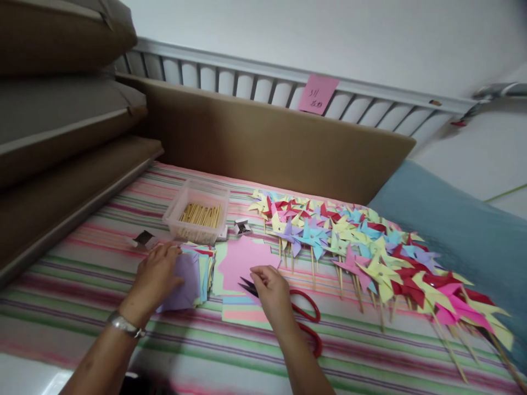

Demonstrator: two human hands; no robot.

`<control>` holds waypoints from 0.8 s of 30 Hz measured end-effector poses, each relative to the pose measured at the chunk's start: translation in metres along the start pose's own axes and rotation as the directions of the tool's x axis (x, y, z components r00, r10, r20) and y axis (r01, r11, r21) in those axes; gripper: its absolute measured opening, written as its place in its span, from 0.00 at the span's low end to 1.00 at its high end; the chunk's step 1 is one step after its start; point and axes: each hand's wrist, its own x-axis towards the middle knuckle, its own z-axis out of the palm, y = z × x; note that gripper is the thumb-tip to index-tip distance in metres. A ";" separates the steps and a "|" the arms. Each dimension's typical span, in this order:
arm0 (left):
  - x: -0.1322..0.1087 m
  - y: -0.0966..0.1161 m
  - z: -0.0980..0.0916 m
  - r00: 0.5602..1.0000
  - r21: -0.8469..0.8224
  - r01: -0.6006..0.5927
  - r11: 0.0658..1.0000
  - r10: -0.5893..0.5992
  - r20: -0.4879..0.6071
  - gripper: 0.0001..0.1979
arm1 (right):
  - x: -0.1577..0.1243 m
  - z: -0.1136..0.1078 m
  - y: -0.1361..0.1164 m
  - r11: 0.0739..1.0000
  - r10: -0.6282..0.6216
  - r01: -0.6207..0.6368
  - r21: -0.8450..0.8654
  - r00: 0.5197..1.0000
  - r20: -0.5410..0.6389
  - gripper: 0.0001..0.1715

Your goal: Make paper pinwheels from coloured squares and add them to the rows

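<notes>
My left hand (158, 274), with a metal watch band at the wrist, rests on a stack of coloured paper squares (203, 269). Its fingers and thumb are apart over the purple paper square (185, 282) on top. My right hand (269, 285) is pinched closed above a pink paper sheet (241, 263); anything between its fingertips is too small to make out. Beneath that hand and forearm lie red-handled scissors (307, 307), blades pointing left. Light green and striped-looking coloured papers (242, 312) show around the pink sheet.
A clear plastic box (175, 216) holds short wooden sticks. Two small open boxes (242, 226) (144, 240) stand near it. Many paper pinwheels on sticks (382, 269) cover the right side. A brown board (263, 142) stands behind; large brown packages (69, 120) are piled left.
</notes>
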 end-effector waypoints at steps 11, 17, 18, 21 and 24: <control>0.000 -0.002 0.004 0.998 0.016 0.062 0.998 -0.062 -0.010 0.23 | 0.000 0.002 0.001 1.000 -0.021 0.021 0.003 1.000 0.015 0.08; 0.000 -0.006 0.004 0.998 -0.005 0.055 0.998 -0.055 -0.037 0.16 | -0.001 0.001 0.000 0.999 -0.036 0.036 0.007 0.999 0.012 0.09; 0.000 -0.006 0.003 0.998 -0.009 0.050 0.999 -0.050 -0.043 0.14 | -0.001 0.001 0.000 0.999 -0.039 0.039 0.006 0.999 0.011 0.09; -0.001 -0.005 -0.001 0.998 -0.024 0.027 0.999 -0.028 -0.055 0.08 | -0.001 0.002 0.000 0.999 -0.045 0.045 0.009 0.999 0.003 0.08; -0.003 -0.004 -0.005 0.998 -0.036 -0.008 0.999 0.006 -0.063 0.04 | 0.000 0.002 -0.001 0.999 -0.039 0.039 0.007 0.999 0.006 0.09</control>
